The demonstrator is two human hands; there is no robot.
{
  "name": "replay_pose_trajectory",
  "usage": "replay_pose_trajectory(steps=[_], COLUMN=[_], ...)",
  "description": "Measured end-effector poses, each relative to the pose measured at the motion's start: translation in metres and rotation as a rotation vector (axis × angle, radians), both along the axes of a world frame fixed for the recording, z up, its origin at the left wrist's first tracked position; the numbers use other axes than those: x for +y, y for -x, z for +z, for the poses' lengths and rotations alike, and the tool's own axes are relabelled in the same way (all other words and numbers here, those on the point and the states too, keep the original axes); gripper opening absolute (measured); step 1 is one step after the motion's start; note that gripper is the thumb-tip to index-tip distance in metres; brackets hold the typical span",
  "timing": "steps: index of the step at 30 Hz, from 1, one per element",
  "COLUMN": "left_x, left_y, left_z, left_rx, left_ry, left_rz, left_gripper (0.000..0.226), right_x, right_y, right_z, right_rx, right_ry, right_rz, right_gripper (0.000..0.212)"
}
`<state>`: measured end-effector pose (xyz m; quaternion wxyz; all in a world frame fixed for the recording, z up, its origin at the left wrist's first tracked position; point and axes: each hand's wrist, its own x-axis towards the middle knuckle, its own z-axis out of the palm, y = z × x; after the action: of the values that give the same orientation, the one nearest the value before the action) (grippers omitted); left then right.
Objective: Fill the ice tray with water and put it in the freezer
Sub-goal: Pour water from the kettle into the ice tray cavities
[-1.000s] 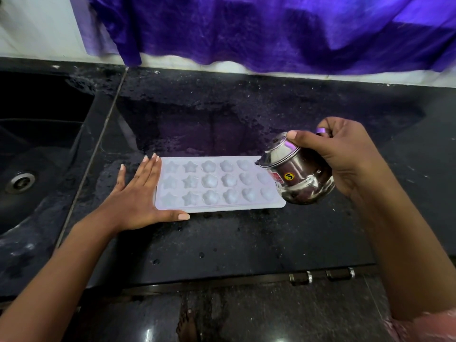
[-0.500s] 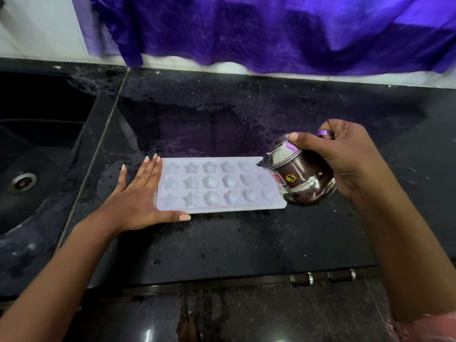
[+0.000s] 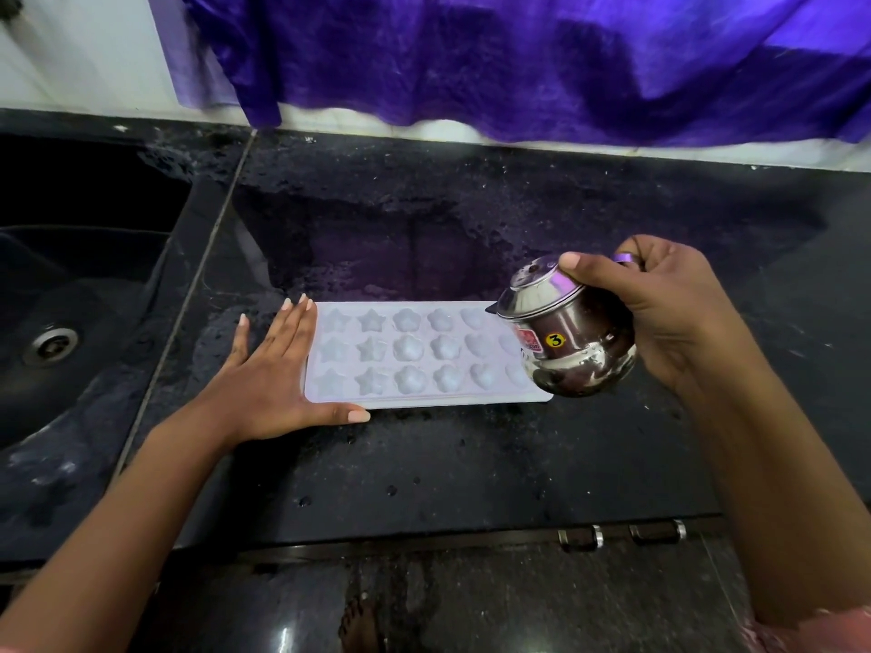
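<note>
My left hand (image 3: 264,379) lies flat and open on the counter (image 3: 424,464), palm down, fingers spread and pointing away from me, its edge and thumb touching the left end of the tray (image 3: 414,398). The tray is pale and sits flat on the dark, speckled counter, its long side running left to right in front of me. It has three rows of shaped cells: stars on the left, flowers in the middle, hearts toward the right. I cannot tell whether the cells hold water. My right hand (image 3: 660,313) has its grip closed around a small steel pot (image 3: 565,341), thumb laid over the rim and fingers wrapped behind the round body. The pot is in the air, tipped to the left, with its mouth over the tray's right end and hiding the cells there; a red label and a yellow sticker marked 3 face me. Drops of water dot the counter around and in front of the tray. A black sink (image 3: 70,299) with a metal drain (image 3: 51,345) lies to the left, well apart from the tray. Purple cloth (image 3: 518,63) hangs along the wall behind the counter. Below the front edge two metal handles (image 3: 622,534) show.
</note>
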<state>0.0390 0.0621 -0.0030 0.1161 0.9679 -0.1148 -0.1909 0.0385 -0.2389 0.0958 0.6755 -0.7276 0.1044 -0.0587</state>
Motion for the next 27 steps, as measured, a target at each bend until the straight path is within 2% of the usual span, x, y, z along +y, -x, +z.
replay_pose_trajectory(steps=[27], left_x=[0.001], left_y=[0.001], left_z=[-0.003], left_rx=[-0.002], left_ry=[0.03], left_rz=[0.009], left_gripper=[0.131], right_x=[0.024], right_y=[-0.007], right_z=[-0.003], right_rx=[0.002], right_ry=[0.153], right_rz=[0.087], right_gripper=[0.045])
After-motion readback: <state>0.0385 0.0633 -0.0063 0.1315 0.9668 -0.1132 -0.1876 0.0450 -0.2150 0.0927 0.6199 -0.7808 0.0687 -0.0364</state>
